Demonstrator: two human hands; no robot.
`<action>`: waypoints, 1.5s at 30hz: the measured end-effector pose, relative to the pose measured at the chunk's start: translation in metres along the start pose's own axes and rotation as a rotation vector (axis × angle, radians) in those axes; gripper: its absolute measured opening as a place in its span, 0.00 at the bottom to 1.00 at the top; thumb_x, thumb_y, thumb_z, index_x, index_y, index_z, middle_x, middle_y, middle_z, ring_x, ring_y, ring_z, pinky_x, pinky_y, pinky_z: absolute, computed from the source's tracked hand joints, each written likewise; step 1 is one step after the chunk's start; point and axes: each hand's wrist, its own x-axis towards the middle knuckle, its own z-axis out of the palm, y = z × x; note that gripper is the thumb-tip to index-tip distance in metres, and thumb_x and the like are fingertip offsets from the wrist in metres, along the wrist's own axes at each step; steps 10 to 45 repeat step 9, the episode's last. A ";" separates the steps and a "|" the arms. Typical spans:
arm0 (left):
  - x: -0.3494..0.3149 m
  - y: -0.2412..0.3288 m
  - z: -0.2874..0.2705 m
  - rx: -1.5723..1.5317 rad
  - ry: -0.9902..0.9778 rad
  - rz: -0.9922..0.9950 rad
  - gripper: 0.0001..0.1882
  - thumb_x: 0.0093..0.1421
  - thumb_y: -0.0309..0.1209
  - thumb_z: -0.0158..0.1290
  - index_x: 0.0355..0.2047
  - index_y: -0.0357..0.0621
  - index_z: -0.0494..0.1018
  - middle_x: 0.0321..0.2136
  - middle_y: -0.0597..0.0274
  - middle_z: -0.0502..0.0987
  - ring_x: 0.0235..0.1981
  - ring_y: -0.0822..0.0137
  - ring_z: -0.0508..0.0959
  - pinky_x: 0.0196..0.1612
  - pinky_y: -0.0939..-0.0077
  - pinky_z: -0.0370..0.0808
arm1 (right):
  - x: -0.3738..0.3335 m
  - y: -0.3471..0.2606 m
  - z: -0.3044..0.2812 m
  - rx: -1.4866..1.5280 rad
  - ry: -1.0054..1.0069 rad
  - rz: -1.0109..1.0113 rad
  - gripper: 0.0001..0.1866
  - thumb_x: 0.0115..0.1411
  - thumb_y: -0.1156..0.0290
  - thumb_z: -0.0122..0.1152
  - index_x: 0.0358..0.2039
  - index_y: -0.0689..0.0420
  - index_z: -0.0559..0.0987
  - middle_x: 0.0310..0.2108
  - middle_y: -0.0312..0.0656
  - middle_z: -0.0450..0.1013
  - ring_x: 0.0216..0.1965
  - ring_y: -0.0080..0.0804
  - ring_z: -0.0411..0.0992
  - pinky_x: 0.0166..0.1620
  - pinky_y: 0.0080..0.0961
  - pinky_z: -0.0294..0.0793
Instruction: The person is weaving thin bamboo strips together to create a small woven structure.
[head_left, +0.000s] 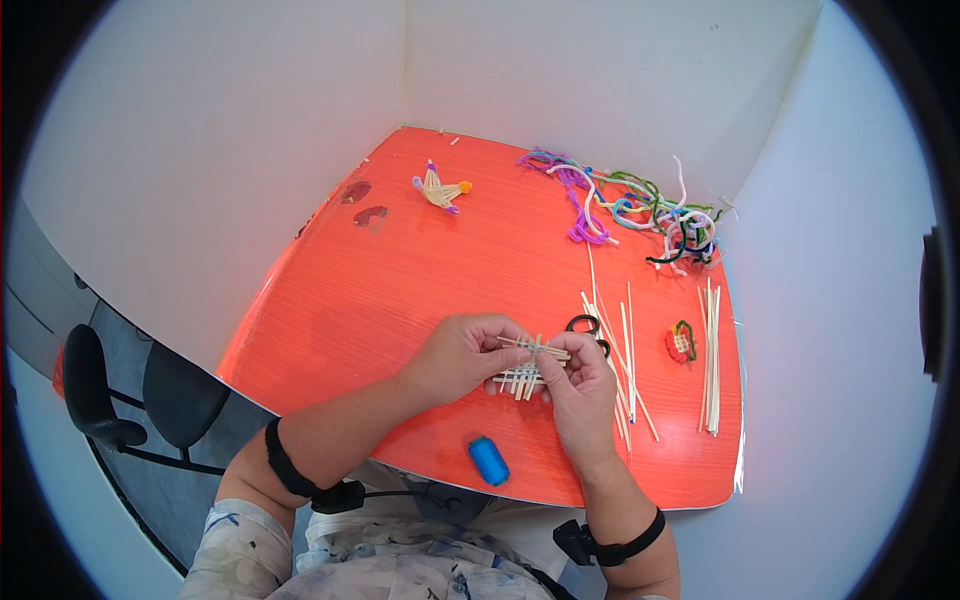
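Between my two hands is a small lattice of pale thin sticks [522, 383], crossed over one another, with some light blue-grey showing among them. My left hand [470, 350] grips its left side, thumb and fingers pressed to the sticks. From the right, my right hand [580, 385] pinches the opposite side with its thumb on top. The fingertips beneath the lattice are mostly hidden. Black-handled scissors [583, 323] lie just beyond my right hand, partly covered by it. On the table below the hands rests a blue spool of thread [489, 461].
Loose pale sticks [628, 350] lie right of my hands, and a bundle of sticks [711, 360] lies along the right edge. Between them sits a small red-and-green craft piece [681, 342]. Tangled coloured pipe cleaners [650, 215] fill the back right; a star-shaped stick piece [440, 190] stands further left. White panels surround the red table [350, 300].
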 end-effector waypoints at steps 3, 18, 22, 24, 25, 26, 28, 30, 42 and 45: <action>0.000 -0.001 -0.001 -0.014 -0.009 0.005 0.07 0.63 0.27 0.53 0.39 0.37 0.74 0.27 0.64 0.78 0.24 0.80 0.75 0.21 0.87 0.71 | 0.000 0.000 0.000 0.000 0.006 -0.006 0.06 0.63 0.74 0.58 0.39 0.59 0.72 0.30 0.32 0.71 0.28 0.12 0.67 0.28 0.11 0.65; 0.001 -0.001 -0.002 -0.027 -0.038 -0.029 0.09 0.63 0.28 0.53 0.42 0.37 0.73 0.28 0.64 0.78 0.25 0.79 0.75 0.22 0.86 0.72 | 0.000 0.001 0.000 -0.009 0.002 -0.056 0.06 0.63 0.75 0.58 0.38 0.60 0.72 0.31 0.33 0.70 0.31 0.14 0.68 0.33 0.13 0.68; 0.001 -0.001 -0.002 -0.027 -0.038 -0.029 0.09 0.63 0.28 0.53 0.42 0.37 0.73 0.28 0.64 0.78 0.25 0.79 0.75 0.22 0.86 0.72 | 0.000 0.001 0.000 -0.009 0.002 -0.056 0.06 0.63 0.75 0.58 0.38 0.60 0.72 0.31 0.33 0.70 0.31 0.14 0.68 0.33 0.13 0.68; 0.001 -0.001 -0.002 -0.027 -0.038 -0.029 0.09 0.63 0.28 0.53 0.42 0.37 0.73 0.28 0.64 0.78 0.25 0.79 0.75 0.22 0.86 0.72 | 0.000 0.001 0.000 -0.009 0.002 -0.056 0.06 0.63 0.75 0.58 0.38 0.60 0.72 0.31 0.33 0.70 0.31 0.14 0.68 0.33 0.13 0.68; 0.001 -0.001 -0.002 -0.027 -0.038 -0.029 0.09 0.63 0.28 0.53 0.42 0.37 0.73 0.28 0.64 0.78 0.25 0.79 0.75 0.22 0.86 0.72 | 0.000 0.001 0.000 -0.009 0.002 -0.056 0.06 0.63 0.75 0.58 0.38 0.60 0.72 0.31 0.33 0.70 0.31 0.14 0.68 0.33 0.13 0.68; 0.001 -0.001 -0.002 -0.027 -0.038 -0.029 0.09 0.63 0.28 0.53 0.42 0.37 0.73 0.28 0.64 0.78 0.25 0.79 0.75 0.22 0.86 0.72 | 0.000 0.001 0.000 -0.009 0.002 -0.056 0.06 0.63 0.75 0.58 0.38 0.60 0.72 0.31 0.33 0.70 0.31 0.14 0.68 0.33 0.13 0.68; 0.001 -0.001 -0.002 -0.027 -0.038 -0.029 0.09 0.63 0.28 0.53 0.42 0.37 0.73 0.28 0.64 0.78 0.25 0.79 0.75 0.22 0.86 0.72 | 0.000 0.001 0.000 -0.009 0.002 -0.056 0.06 0.63 0.75 0.58 0.38 0.60 0.72 0.31 0.33 0.70 0.31 0.14 0.68 0.33 0.13 0.68; 0.001 -0.001 -0.002 -0.027 -0.038 -0.029 0.09 0.63 0.28 0.53 0.42 0.37 0.73 0.28 0.64 0.78 0.25 0.79 0.75 0.22 0.86 0.72 | 0.000 0.001 0.000 -0.009 0.002 -0.056 0.06 0.63 0.75 0.58 0.38 0.60 0.72 0.31 0.33 0.70 0.31 0.14 0.68 0.33 0.13 0.68; 0.001 -0.001 -0.002 -0.027 -0.038 -0.029 0.09 0.63 0.28 0.53 0.42 0.37 0.73 0.28 0.64 0.78 0.25 0.79 0.75 0.22 0.86 0.72 | 0.000 0.001 0.000 -0.009 0.002 -0.056 0.06 0.63 0.75 0.58 0.38 0.60 0.72 0.31 0.33 0.70 0.31 0.14 0.68 0.33 0.13 0.68; 0.001 -0.001 -0.002 -0.027 -0.038 -0.029 0.09 0.63 0.28 0.53 0.42 0.37 0.73 0.28 0.64 0.78 0.25 0.79 0.75 0.22 0.86 0.72 | 0.000 0.001 0.000 -0.009 0.002 -0.056 0.06 0.63 0.75 0.58 0.38 0.60 0.72 0.31 0.33 0.70 0.31 0.14 0.68 0.33 0.13 0.68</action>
